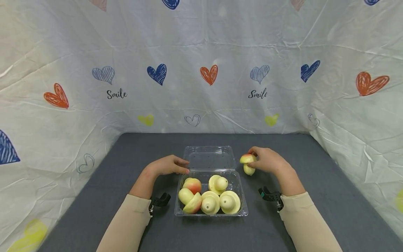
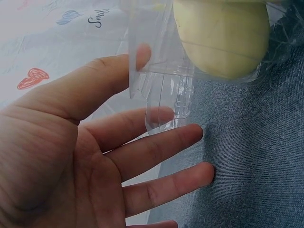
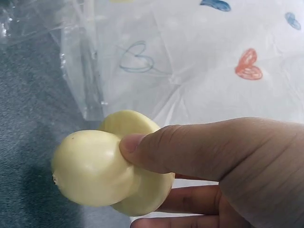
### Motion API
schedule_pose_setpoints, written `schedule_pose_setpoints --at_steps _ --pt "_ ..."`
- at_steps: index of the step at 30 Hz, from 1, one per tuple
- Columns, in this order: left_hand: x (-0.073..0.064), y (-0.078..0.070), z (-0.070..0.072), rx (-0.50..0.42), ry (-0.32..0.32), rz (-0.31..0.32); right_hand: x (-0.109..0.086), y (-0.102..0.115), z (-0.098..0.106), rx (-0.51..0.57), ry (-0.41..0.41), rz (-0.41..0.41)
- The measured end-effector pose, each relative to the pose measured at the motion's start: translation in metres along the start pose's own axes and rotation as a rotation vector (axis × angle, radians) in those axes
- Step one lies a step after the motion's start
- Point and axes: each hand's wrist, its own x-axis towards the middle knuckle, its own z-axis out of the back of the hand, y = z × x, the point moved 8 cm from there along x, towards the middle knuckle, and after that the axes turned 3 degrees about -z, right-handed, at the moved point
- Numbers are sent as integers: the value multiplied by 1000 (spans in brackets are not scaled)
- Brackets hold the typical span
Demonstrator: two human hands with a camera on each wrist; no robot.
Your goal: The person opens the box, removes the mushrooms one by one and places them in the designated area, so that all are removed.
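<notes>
My right hand [image 1: 267, 160] pinches a pale yellow toy mushroom [image 1: 247, 158] with a reddish cap, right of a clear plastic box [image 1: 211, 215]. In the right wrist view the thumb presses where the stem meets the cap [image 3: 137, 190], and the rounded stem end points left. My left hand [image 1: 167, 165] is at the box's back left corner, fingers fairly straight and spread. The left wrist view has its thumb at the clear plastic edge [image 2: 135, 85]. Several toy mushrooms lie in the box, such as one stem-up mushroom [image 1: 230, 202] at the front right and a tilted red-tinged one [image 1: 192, 185].
The box's hinged clear lid [image 1: 209, 157] lies folded back behind it. All stands on a dark grey cloth-covered table [image 1: 207, 234]. A white curtain [image 1: 233, 105] printed with hearts hangs behind and at both sides. Each wrist wears a black strap [image 1: 161, 200].
</notes>
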Motion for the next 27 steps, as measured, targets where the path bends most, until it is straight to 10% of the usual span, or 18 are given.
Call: schedule_pose_setpoints --at_steps 27 --pt "0 -1 1 -3 7 4 13 -17 -24 20 52 -15"
